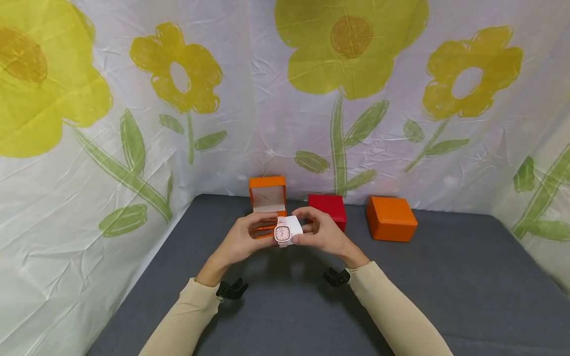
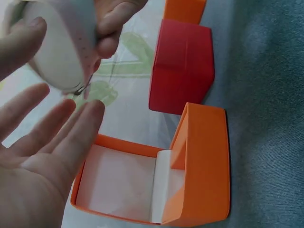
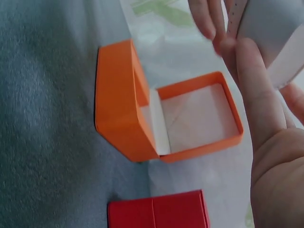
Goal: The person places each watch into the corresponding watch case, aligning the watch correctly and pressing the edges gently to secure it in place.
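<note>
A wristwatch (image 1: 282,233) with a pale pink strap and squarish face is wrapped around a white watch pillow (image 1: 295,228). My right hand (image 1: 321,231) grips the pillow from the right, thumb in front and fingers behind. At the watch's left side is my left hand (image 1: 247,235); the left wrist view shows its thumb over the pillow's pale end and its other fingers spread fairly straight below. Behind the hands stands an orange box (image 3: 118,102) with its lid raised and a white lining. The head view hides most of its lower part.
A closed red box (image 1: 331,210) stands just behind my right hand. Further right sits a closed orange box (image 1: 392,219). All the boxes are near the back of the dark grey table (image 1: 285,306), before a flower-printed white curtain (image 1: 249,99).
</note>
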`<action>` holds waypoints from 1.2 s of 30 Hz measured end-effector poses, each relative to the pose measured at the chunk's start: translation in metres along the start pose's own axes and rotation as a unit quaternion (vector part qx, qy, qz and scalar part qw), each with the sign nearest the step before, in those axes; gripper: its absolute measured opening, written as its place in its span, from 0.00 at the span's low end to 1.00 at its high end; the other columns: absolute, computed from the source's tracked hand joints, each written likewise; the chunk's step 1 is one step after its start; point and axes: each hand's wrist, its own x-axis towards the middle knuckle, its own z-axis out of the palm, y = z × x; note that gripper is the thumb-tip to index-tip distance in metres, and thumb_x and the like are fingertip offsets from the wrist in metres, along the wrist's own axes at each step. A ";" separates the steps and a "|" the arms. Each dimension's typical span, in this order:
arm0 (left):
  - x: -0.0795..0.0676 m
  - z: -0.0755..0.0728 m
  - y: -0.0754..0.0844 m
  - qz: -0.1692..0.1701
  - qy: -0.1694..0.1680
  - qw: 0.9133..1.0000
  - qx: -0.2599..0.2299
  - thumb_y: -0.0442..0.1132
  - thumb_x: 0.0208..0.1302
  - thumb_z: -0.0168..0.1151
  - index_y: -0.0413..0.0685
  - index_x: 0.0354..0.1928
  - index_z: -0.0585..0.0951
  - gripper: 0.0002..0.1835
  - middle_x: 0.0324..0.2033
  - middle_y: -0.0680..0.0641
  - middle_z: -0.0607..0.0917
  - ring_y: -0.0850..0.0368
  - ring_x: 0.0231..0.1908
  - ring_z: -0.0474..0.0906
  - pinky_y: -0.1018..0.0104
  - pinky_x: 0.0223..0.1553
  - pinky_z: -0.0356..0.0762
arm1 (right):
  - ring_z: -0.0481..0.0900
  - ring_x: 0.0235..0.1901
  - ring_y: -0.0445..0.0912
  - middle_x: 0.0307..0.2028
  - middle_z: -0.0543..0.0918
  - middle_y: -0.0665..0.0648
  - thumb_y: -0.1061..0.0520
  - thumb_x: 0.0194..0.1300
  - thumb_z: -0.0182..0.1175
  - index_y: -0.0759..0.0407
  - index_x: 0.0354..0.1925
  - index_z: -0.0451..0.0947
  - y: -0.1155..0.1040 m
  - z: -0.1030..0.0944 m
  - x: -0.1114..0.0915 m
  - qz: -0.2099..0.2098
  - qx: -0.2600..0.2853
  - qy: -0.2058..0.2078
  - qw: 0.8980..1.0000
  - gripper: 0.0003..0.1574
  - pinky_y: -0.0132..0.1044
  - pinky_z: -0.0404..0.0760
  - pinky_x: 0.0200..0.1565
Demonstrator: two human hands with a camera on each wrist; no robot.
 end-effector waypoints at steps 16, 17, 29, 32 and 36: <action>0.000 0.006 0.003 -0.004 0.024 0.999 0.024 0.32 0.50 0.73 0.38 0.62 0.73 0.34 0.55 0.42 0.75 0.39 0.52 0.76 0.48 0.52 0.75 | 0.83 0.39 0.54 0.52 0.71 0.67 0.66 0.57 0.68 0.69 0.58 0.65 0.004 0.000 0.001 -0.002 0.014 0.019 1.000 0.33 0.42 0.83 0.42; 0.000 0.007 0.003 -0.001 0.025 0.999 0.021 0.32 0.50 0.73 0.38 0.62 0.73 0.34 0.55 0.42 0.75 0.39 0.53 0.76 0.49 0.52 0.75 | 0.83 0.39 0.53 0.52 0.71 0.67 0.66 0.56 0.68 0.69 0.58 0.65 0.005 0.001 0.001 -0.004 0.015 0.021 1.000 0.34 0.42 0.83 0.42; 0.001 0.010 0.004 0.011 0.055 0.997 0.057 0.29 0.49 0.73 0.45 0.61 0.76 0.33 0.55 0.42 0.74 0.44 0.53 0.75 0.49 0.53 0.74 | 0.84 0.40 0.54 0.51 0.72 0.64 0.59 0.53 0.72 0.68 0.57 0.66 0.006 0.003 0.001 -0.037 0.034 0.028 0.998 0.38 0.41 0.83 0.40; 0.001 0.013 0.015 0.009 0.048 0.998 0.043 0.26 0.49 0.72 0.39 0.61 0.75 0.33 0.56 0.38 0.74 0.41 0.54 0.74 0.44 0.54 0.72 | 0.84 0.40 0.53 0.51 0.72 0.63 0.58 0.53 0.73 0.68 0.57 0.66 0.006 0.004 0.001 -0.039 0.040 0.036 0.998 0.38 0.41 0.83 0.40; 0.000 0.018 0.029 -0.003 0.043 0.998 0.034 0.25 0.49 0.72 0.34 0.60 0.74 0.33 0.55 0.36 0.73 0.40 0.55 0.74 0.43 0.54 0.71 | 0.84 0.40 0.52 0.52 0.71 0.67 0.58 0.52 0.73 0.69 0.57 0.64 0.008 0.006 0.000 -0.040 0.047 0.035 0.997 0.40 0.41 0.83 0.40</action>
